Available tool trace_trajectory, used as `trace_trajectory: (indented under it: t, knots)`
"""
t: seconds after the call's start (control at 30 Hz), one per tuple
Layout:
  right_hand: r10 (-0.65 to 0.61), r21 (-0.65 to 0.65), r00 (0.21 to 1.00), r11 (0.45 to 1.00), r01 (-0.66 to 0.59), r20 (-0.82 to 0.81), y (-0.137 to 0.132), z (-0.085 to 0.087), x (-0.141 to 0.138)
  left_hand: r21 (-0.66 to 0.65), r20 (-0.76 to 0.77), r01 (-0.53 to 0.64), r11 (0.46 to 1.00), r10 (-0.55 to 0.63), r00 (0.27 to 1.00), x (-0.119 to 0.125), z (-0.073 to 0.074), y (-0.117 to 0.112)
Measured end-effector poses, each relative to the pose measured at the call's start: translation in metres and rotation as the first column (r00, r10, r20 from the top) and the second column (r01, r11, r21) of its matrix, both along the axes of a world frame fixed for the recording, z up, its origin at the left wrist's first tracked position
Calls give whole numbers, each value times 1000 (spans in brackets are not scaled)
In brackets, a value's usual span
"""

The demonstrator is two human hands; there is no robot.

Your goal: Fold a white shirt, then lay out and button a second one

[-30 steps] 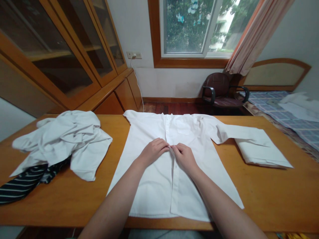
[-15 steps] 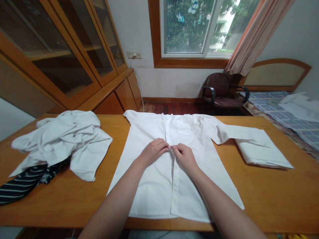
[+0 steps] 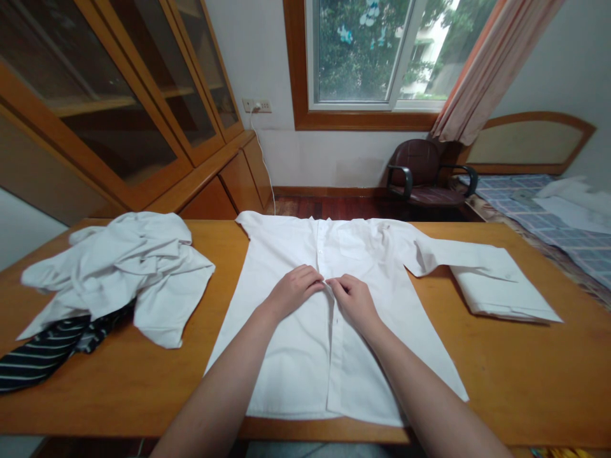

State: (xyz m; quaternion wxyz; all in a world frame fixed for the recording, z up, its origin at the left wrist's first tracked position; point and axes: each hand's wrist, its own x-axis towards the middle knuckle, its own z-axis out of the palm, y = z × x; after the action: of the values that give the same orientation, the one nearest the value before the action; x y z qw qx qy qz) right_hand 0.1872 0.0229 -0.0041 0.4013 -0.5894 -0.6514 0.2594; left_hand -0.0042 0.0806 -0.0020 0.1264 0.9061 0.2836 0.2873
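A white button-up shirt (image 3: 286, 356) lies spread front side up across the table, its collar end at the far edge. Its placket is joined above my hands and parted below them. My left hand (image 3: 296, 289) pinches the left edge of the placket about mid-shirt. Close beside it, almost touching, my right hand (image 3: 352, 298) pinches the opposite edge between thumb and fingers. Any button between the fingertips is hidden. One sleeve (image 3: 458, 253) stretches right, over a folded white shirt (image 3: 515, 299).
A crumpled white shirt (image 3: 128, 261) sits at the table's left, on a dark striped tie (image 3: 45, 353). The wooden table's (image 3: 525, 381) far edge faces a brown armchair (image 3: 422, 172). A glass-fronted cabinet (image 3: 143, 83) stands at left, a bed (image 3: 548, 203) at right.
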Motion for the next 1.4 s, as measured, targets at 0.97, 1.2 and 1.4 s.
trace_trajectory:
  t: [0.97,1.2,1.4]
  knots:
    - [-20,-6,1000,1000,19,-22,1,0,1,4,5,8,1000,-8,1000,0,0,1]
    - [-16,-5,1000,1000,16,-10,1,2,1,-3,9,4,1000,-4,1000,-1,1,0]
    - [-4,-16,1000,1000,4,-16,1,2,0,-5,4,4,1000,-4,1000,0,0,0]
